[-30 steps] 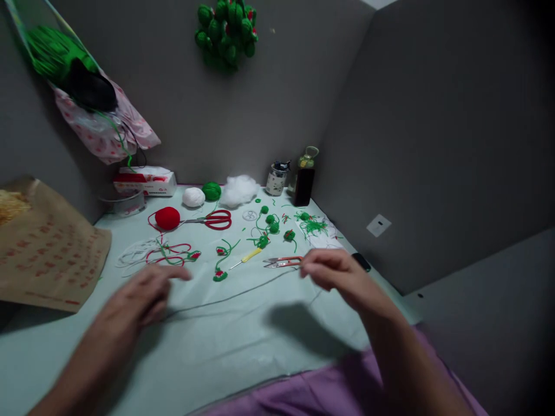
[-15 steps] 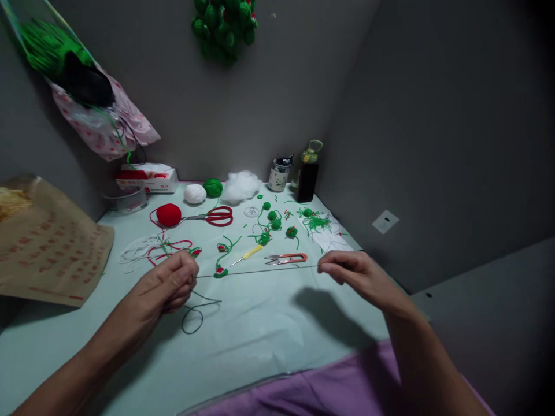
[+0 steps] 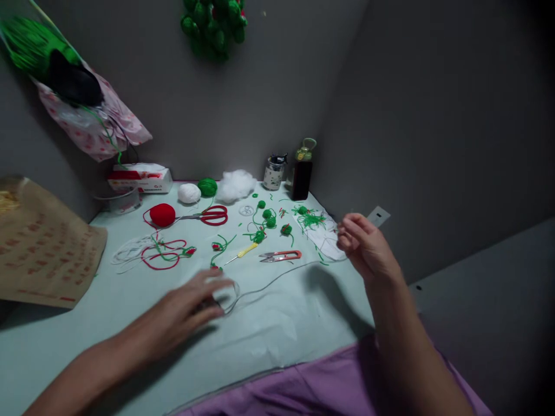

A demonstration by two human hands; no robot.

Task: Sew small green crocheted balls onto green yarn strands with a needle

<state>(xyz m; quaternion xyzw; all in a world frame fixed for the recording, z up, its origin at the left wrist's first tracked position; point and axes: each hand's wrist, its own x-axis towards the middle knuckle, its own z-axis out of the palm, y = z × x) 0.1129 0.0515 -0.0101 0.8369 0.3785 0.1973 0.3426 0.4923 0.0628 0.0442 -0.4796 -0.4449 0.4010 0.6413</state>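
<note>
A thin dark thread (image 3: 274, 281) runs from near my left hand, where it forms a loop, across the table toward my right hand. My right hand (image 3: 363, 242) is raised above the table's right side, its fingertips pinched on the thread's end. Blurred by motion, my left hand (image 3: 195, 306) hovers low over the table with fingers apart, beside the loop. Just beyond lie a yellow-handled crochet hook (image 3: 248, 249), orange thread snips (image 3: 281, 256) and a small red-and-green crocheted piece (image 3: 217, 247). Another such piece is partly hidden behind my left fingers.
Red-handled scissors (image 3: 214, 215) lie beside a red yarn ball (image 3: 162, 215). White stuffing (image 3: 236, 185), a green yarn ball (image 3: 207, 187) and a white ball (image 3: 189, 193) sit at the back. A bottle (image 3: 302, 176) and a cup (image 3: 274, 173) stand there too. A paper bag (image 3: 52, 248) is at left.
My left hand has loosened from the thread and moved right and down, fingers spreading. My right hand has risen and shifted right. The thread, taut before, now hangs slack in a curve.
</note>
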